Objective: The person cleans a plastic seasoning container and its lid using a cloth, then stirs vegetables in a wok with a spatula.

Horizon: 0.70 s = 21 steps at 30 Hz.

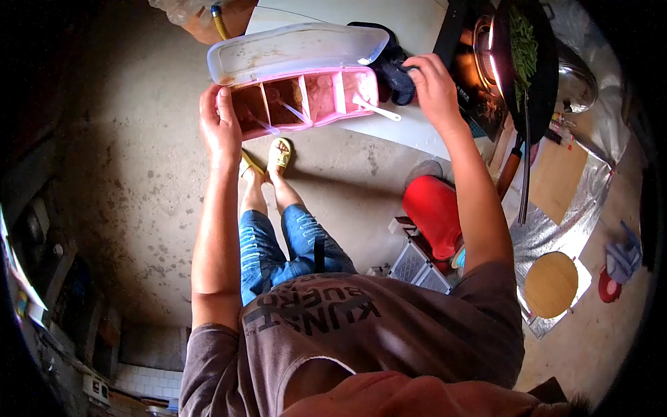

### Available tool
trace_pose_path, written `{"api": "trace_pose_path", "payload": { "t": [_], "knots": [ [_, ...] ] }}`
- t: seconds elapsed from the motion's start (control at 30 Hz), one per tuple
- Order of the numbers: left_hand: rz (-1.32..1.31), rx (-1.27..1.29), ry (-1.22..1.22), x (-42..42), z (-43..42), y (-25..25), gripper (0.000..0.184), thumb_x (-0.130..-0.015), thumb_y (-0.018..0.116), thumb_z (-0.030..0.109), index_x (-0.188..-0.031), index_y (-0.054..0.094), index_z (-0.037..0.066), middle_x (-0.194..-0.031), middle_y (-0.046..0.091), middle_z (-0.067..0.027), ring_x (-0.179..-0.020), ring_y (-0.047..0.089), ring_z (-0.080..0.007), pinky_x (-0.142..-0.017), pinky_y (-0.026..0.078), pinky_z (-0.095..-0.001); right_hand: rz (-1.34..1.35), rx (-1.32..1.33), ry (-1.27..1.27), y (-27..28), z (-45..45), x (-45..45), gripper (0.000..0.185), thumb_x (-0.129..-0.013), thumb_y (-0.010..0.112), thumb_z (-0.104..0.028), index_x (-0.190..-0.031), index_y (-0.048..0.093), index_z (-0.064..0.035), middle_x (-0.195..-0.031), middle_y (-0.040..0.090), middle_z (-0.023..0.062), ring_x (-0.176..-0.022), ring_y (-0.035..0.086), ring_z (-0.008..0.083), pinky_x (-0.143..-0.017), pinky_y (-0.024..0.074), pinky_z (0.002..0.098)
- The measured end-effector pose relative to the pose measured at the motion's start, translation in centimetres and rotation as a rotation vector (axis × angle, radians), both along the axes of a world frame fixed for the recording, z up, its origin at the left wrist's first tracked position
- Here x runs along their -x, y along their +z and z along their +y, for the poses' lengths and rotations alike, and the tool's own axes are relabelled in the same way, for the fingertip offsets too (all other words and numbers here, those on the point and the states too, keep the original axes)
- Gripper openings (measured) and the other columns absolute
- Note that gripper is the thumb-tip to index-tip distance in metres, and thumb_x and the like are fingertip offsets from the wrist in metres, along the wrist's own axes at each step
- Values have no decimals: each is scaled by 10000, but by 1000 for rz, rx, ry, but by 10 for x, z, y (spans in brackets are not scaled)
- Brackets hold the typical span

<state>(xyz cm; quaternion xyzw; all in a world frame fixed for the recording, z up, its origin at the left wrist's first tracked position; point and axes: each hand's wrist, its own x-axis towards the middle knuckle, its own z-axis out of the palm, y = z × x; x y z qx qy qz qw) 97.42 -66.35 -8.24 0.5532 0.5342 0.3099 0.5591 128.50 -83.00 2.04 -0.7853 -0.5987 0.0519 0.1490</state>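
My left hand (221, 125) is closed around the left end of a pink seasoning box (306, 125), its thumb over the rim. The box has several compartments: two hold brown contents, two hold pale contents. Its clear, cloudy lid (299, 52) stands open along the far side. A white spoon (377, 109) rests in the right compartment with its handle over the front rim; clear spoon handles stick out of the brown ones. My right hand (436, 90) is right of the box, fingers bent and pinching the edge of a dark cloth-like item (399, 87).
At the right, a dark wok (538, 62) with green vegetables sits by a glowing burner (486, 55). Under the white tabletop (417, 28) stands a red container (432, 212). A round wooden board (551, 285) lies on silver foil.
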Motion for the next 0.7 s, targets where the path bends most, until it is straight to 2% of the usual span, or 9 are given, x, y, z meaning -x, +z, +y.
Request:
{"api": "trace_pose_path", "payload": {
  "t": [0.07, 0.1, 0.17, 0.3, 0.33, 0.37, 0.47, 0.57, 0.7],
  "knots": [
    [-17, -7, -3, 0, 1, 2, 273, -992, 511, 253, -1129, 582, 27, -1027, 599, -95, -907, 583, -163, -805, 483, -287, 279, -28, -169, 3, -1, -8, 183, -849, 655, -129, -1010, 617, -53, -988, 613, 88, -946, 606, 280, -811, 490, 312],
    [-17, -8, -2, -1, 1, 3, 273, -992, 511, 253, -1129, 582, 27, -1027, 599, -95, -907, 583, -163, -805, 483, -287, 278, -29, -168, 4, -1, -8, 183, -849, 655, -129, -1010, 617, -53, -988, 613, 88, -946, 606, 280, -811, 490, 312],
    [-4, -19, -25, -1, 1, 9, 284, -994, 508, 264, -1126, 574, 21, -1016, 592, -94, -885, 584, -164, -781, 492, -286, 486, 5, -225, 14, 9, -1, 224, -834, 677, -134, -1040, 625, -61, -992, 636, 84, -946, 624, 263, -833, 482, 304],
    [-19, -3, -26, 0, 1, 10, 288, -994, 507, 264, -1125, 570, 16, -1011, 587, -95, -865, 587, -164, -761, 500, -289, 401, 9, 12, 19, 37, 12, 240, -817, 692, -139, -1037, 639, -58, -984, 645, 87, -937, 633, 257, -840, 484, 298],
    [-2, -22, -32, 0, 1, 10, 282, -994, 507, 259, -1121, 571, 15, -1013, 587, -101, -876, 588, -174, -777, 496, -294, 276, 26, 47, 15, 42, 16, 211, -804, 696, -148, -995, 650, -71, -977, 648, 65, -910, 641, 254, -791, 512, 316],
    [14, -40, -37, -1, 1, 10, 277, -993, 507, 253, -1116, 572, 14, -1016, 588, -107, -887, 589, -184, -793, 492, -299, 275, 30, 48, 12, 44, 20, 211, -804, 696, -148, -995, 650, -71, -977, 648, 65, -910, 641, 254, -791, 512, 316],
    [63, -85, -36, 0, 0, 15, 253, -987, 515, 226, -1110, 577, 14, -1025, 585, -120, -925, 590, -212, -835, 479, -311, -181, 26, 103, -2, 46, 28, 133, -777, 696, -155, -905, 668, -136, -904, 638, -4, -822, 653, 206, -660, 550, 348],
    [0, -100, -26, 1, -6, 20, 226, -980, 522, 191, -1104, 580, 12, -1030, 582, -129, -964, 586, -232, -866, 465, -319, -278, 23, 45, -8, 45, 35, 155, -781, 709, -178, -921, 670, -124, -876, 637, 5, -805, 655, 216, -653, 534, 313],
    [17, -195, -50, -1, -12, 34, 201, -977, 521, 150, -1107, 580, 8, -1048, 577, -120, -976, 585, -221, -869, 467, -314, -291, 65, 18, -16, 44, 40, 148, -782, 700, -167, -923, 677, -125, -870, 621, 9, -802, 649, 224, -651, 532, 326]
  ]
}}
